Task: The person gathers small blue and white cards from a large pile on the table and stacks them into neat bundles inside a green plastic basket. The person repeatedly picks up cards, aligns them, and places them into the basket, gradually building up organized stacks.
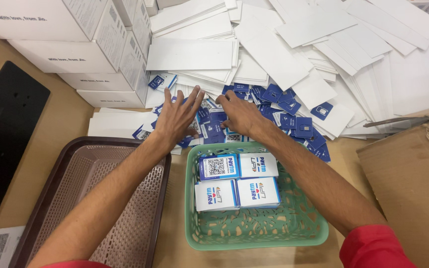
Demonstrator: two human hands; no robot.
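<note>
We spread both the left hand (177, 116) and right hand (239, 113) flat, fingers splayed, gripping nothing, on blue cards (213, 124) beyond the green basket (254, 233); best rake gently, squaring edges.

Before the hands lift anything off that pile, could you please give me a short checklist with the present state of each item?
1. Left hand flat on the blue cards: ok.
2. Right hand on the same pile: ok.
3. Cards gripped between fingers: cannot tell.
4. Green basket has bare room in front of its four card stacks: ok.
5. Brown basket close by the left arm: ok.
6. White envelopes squared up: not ok, scattered.
</note>
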